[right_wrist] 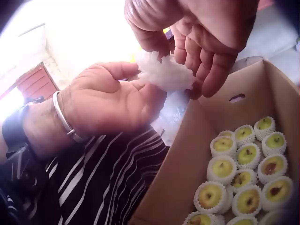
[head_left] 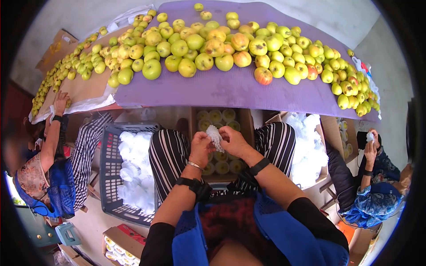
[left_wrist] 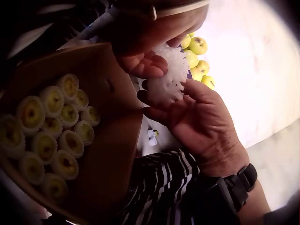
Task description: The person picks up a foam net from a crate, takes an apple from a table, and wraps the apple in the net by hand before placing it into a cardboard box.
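A white foam net sleeve [head_left: 214,137] is held up between both hands over the person's lap; in the right wrist view the sleeve [right_wrist: 166,74] looks bunched and its inside cannot be seen. The left hand [head_left: 201,148], with a silver bracelet at its wrist, pinches one side of it. Fingers and thumb of the right hand [head_left: 235,142] grip the other side. The left wrist view shows the sleeve [left_wrist: 168,75] between the left hand [left_wrist: 161,28] above and the right hand [left_wrist: 201,117] below, fingers partly hidden behind it.
Below the hands stands a cardboard box [head_left: 249,119] of net-wrapped apples. White nets fill a grey crate [head_left: 108,177] at left and a box at right. Many apples [head_left: 195,42] lie on the purple-covered table [head_left: 186,91] ahead. One person sits at each side.
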Tool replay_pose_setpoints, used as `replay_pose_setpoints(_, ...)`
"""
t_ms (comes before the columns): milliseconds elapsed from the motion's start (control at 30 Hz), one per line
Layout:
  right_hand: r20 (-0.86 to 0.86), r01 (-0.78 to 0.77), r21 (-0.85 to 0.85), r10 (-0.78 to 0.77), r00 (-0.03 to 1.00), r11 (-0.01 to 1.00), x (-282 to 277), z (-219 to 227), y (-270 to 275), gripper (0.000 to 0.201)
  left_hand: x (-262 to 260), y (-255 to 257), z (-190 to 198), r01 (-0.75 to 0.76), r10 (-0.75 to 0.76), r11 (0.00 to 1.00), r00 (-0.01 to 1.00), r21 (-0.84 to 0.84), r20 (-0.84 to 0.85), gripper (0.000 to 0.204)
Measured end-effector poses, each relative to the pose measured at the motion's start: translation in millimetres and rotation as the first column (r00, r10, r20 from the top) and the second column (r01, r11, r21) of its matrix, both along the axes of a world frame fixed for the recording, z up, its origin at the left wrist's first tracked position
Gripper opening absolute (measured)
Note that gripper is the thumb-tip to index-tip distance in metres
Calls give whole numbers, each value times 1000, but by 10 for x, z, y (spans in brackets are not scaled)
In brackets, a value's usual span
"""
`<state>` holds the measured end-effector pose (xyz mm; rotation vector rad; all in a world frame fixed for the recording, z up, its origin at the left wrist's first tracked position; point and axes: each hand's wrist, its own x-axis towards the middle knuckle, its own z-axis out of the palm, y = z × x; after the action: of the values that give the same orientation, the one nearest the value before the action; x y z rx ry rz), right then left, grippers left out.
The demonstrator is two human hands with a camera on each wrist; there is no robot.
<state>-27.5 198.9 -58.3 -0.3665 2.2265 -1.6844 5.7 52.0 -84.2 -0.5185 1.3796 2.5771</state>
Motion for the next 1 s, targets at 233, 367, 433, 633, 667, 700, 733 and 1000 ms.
replay_pose_setpoints(233,-123,32,195,-8,992,980,-39,-18,-25,22,37,-3,109,-44,44,999,995,8,89,29)
replay_pose_setpoints(367,-106,32,162,-15,994,986,-65,-91,-13,20,40,-85,-45,38,-42,941,999,336,3,37)
replay_pose_setpoints(433,-88,33,142,-21,996,989,-74,-163,-14,19,39,-80,-31,82,-72,931,997,355,-41,39)
replay_pose_setpoints(633,57,2,-54,1,998,999,-57,-231,-8,14,53,-10,104,68,-70,973,998,219,0,43)
replay_pose_setpoints(667,53,8,-7,-7,999,1000,-67,-220,-5,15,55,0,109,71,-70,981,997,180,-13,46)
replay_pose_setpoints(700,48,13,40,-15,999,999,-74,-214,-3,16,57,8,111,74,-71,987,997,140,-26,48)
replay_pose_setpoints(733,49,15,39,-17,999,999,-81,-230,-1,16,60,13,102,76,-73,987,997,139,-26,48)
replay_pose_setpoints(1000,-127,-15,193,40,991,981,-34,-116,-15,22,49,20,-32,76,-78,997,995,29,56,47)
